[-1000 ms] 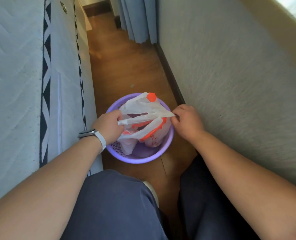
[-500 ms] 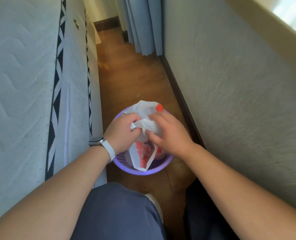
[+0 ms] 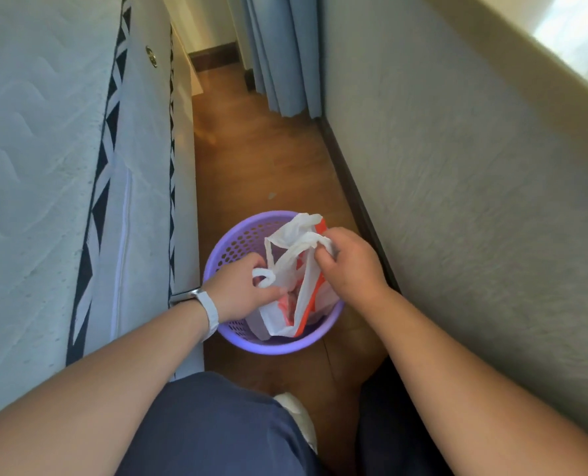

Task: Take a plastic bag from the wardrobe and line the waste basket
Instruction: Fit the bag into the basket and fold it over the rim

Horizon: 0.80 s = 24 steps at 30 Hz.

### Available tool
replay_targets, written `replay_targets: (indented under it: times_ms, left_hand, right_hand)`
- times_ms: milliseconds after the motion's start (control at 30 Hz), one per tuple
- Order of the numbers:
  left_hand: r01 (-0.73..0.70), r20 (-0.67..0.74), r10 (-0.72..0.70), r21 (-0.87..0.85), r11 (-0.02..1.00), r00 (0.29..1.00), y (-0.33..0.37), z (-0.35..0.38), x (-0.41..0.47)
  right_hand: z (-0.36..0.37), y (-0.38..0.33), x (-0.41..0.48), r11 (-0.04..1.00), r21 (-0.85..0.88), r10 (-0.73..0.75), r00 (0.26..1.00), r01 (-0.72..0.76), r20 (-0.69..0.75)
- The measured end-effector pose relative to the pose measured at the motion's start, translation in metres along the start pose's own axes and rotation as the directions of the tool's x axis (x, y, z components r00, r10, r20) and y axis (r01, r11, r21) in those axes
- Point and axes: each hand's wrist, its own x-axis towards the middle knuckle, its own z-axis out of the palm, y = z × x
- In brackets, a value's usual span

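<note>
A purple perforated waste basket (image 3: pixel 241 238) stands on the wooden floor between the bed and the wall. A white plastic bag (image 3: pixel 294 297) with orange-red print hangs partly inside it, its handles raised above the rim. My left hand (image 3: pixel 241 292), with a white watch on the wrist, pinches one bag handle over the basket's left side. Over the right side, my right hand (image 3: pixel 349 266) grips the other handle and the bag's upper edge. The bag's lower part is crumpled inside the basket.
A quilted white mattress (image 3: pixel 45 166) with a black patterned band runs along the left. A textured wall (image 3: pixel 474 183) with a dark skirting board closes the right. A blue curtain (image 3: pixel 282 53) hangs at the far end. My knees and a white shoe (image 3: pixel 297 412) are below the basket.
My hands came together on the bag half a second ago; now they have pulled apart again, each holding a handle, and the bag's mouth has opened. The view has shifted slightly.
</note>
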Motion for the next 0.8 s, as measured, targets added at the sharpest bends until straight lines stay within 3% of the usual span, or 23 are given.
replay_targets:
  times_ms: [200,400,567,800]
  left_hand:
    - [-0.017,0.047,0.011,0.128,0.992,0.999,-0.008,-0.001,0.004]
    - [0.084,-0.206,-0.045,0.185,0.979,0.978,-0.019,-0.020,0.006]
    - [0.217,-0.344,-0.145,0.181,0.959,0.928,-0.027,-0.029,0.000]
    - [0.241,-0.359,-0.171,0.157,0.958,0.918,-0.027,-0.029,-0.002]
  right_hand:
    - [-0.020,0.004,-0.001,0.990,0.035,0.139,0.987,-0.136,-0.077]
    - [-0.038,0.028,-0.003,0.947,0.009,0.317,0.931,-0.321,-0.181]
    - [-0.038,0.026,-0.010,0.933,-0.037,0.350,0.928,-0.357,-0.125]
    - [-0.045,0.029,-0.015,0.902,0.038,0.431,0.895,-0.429,-0.115]
